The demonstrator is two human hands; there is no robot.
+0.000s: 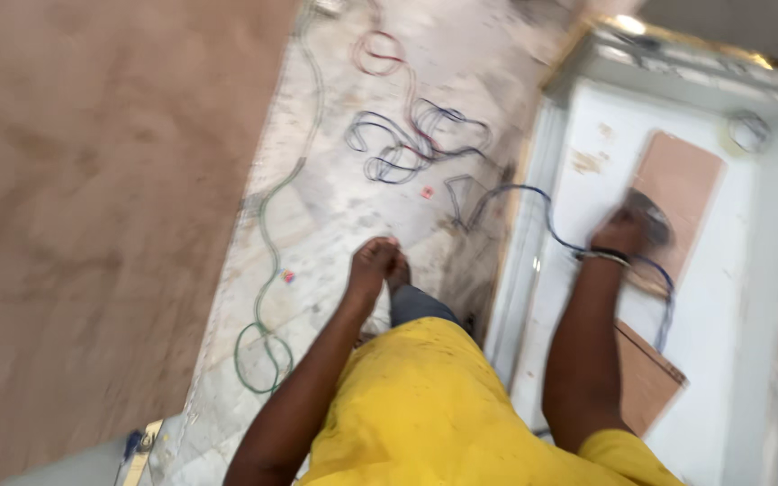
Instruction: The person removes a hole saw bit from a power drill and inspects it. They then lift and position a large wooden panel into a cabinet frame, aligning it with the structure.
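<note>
One hand, the right hand (625,229), grips a blurred, seemingly rigid tool (652,216) from above at right of frame, pressing it on a stiff brown board (682,175); the left hand (373,263) hangs loosely curled, holding nothing.

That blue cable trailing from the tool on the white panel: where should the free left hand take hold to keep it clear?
Probably the blue cable where it arcs above the white panel edge, just left of the right hand. That raised loop is reachable from the left hand side; motion blur hides finer detail.
</note>
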